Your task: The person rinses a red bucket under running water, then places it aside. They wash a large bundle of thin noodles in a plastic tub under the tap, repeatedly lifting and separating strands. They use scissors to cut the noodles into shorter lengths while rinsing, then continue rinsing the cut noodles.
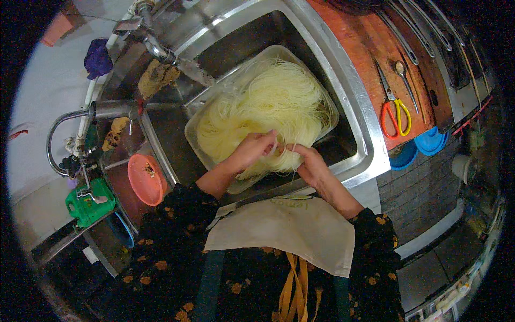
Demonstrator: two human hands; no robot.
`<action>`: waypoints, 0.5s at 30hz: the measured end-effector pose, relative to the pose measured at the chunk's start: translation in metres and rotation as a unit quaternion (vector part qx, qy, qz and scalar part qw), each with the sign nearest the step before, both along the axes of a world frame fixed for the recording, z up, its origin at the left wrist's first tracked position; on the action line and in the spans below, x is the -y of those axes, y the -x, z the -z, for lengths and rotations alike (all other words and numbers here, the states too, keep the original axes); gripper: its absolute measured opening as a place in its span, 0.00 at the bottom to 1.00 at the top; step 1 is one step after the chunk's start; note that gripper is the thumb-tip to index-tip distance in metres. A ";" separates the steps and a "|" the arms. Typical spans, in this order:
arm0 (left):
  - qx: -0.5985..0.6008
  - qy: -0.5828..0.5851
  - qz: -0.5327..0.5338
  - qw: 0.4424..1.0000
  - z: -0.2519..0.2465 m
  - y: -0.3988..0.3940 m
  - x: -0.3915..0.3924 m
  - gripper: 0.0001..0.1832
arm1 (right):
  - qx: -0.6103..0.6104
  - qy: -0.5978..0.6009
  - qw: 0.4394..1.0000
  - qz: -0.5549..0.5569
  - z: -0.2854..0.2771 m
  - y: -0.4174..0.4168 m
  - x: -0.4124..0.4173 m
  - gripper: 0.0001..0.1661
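Observation:
A big mass of pale yellow thin noodles, probably rice vermicelli, fills a translucent plastic tub inside the steel sink. Over the near side of the tub, my left hand has its fingers curled around a few pale strands. Close by on the right, my right hand pinches strands between thumb and fingers at the edge of the noodles. A small gap separates the two hands. Water runs from the metal faucet at the tub's far left corner. The fingertips are partly hidden among the strands.
The sink's steel rim borders a reddish-brown board holding scissors with red and yellow handles and a spoon. Left are a pink bowl, a green jug and a curved second faucet.

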State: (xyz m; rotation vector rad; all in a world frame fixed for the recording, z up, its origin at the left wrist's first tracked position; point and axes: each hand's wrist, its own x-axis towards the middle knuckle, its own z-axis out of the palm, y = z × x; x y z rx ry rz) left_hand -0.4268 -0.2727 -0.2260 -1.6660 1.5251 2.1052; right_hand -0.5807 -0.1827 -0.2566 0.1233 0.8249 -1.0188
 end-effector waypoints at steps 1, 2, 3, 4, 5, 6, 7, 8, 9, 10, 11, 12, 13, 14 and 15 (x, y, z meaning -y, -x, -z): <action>0.008 -0.038 0.046 0.998 0.000 -0.002 0.002 0.25 | -0.011 0.000 1.000 0.005 0.000 -0.002 0.000 0.22; -0.007 -0.050 0.048 0.998 -0.001 0.002 0.002 0.25 | -0.083 0.039 0.996 -0.016 0.005 -0.004 -0.001 0.22; -0.022 -0.062 0.051 0.997 -0.002 0.007 0.001 0.25 | -0.155 0.077 0.984 -0.036 0.012 -0.007 -0.002 0.23; -0.037 -0.075 0.055 0.995 -0.004 0.013 0.000 0.25 | -0.226 0.114 0.966 -0.056 0.017 -0.010 -0.002 0.24; -0.048 -0.084 0.052 0.994 -0.008 0.016 -0.001 0.25 | -0.325 0.170 0.923 -0.118 0.005 -0.012 0.006 0.26; -0.057 -0.070 0.055 0.994 -0.019 0.028 0.000 0.26 | -0.378 0.169 0.891 -0.184 -0.003 -0.012 0.008 0.26; -0.067 -0.055 0.058 0.995 -0.032 0.041 0.003 0.27 | -0.428 0.166 0.853 -0.248 -0.009 -0.013 0.010 0.26; -0.071 -0.036 0.058 0.995 -0.041 0.051 0.003 0.28 | -0.469 0.168 0.809 -0.311 -0.017 -0.015 0.013 0.26; -0.083 -0.039 0.009 0.996 -0.035 0.056 0.002 0.26 | -0.512 0.196 0.777 -0.310 -0.028 -0.015 0.016 0.27; -0.024 -0.071 0.003 0.997 -0.031 0.057 0.007 0.22 | -0.542 0.186 0.749 -0.333 -0.033 -0.016 0.018 0.28; 0.035 -0.103 -0.001 0.994 -0.037 0.064 0.016 0.19 | -0.572 0.172 0.719 -0.354 -0.035 -0.016 0.021 0.29; 0.094 -0.133 -0.004 0.987 -0.040 0.070 0.023 0.15 | -0.601 0.158 0.688 -0.374 -0.036 -0.014 0.022 0.30; 0.028 -0.158 -0.045 0.986 -0.027 0.068 0.024 0.10 | -0.620 0.167 0.665 -0.381 -0.032 -0.012 0.020 0.34; -0.024 -0.197 -0.086 0.976 -0.014 0.063 0.026 0.09 | -0.620 0.182 0.652 -0.396 -0.037 -0.007 0.022 0.35; -0.074 -0.237 -0.126 0.960 -0.002 0.057 0.028 0.09 | -0.619 0.196 0.640 -0.412 -0.050 0.002 0.024 0.36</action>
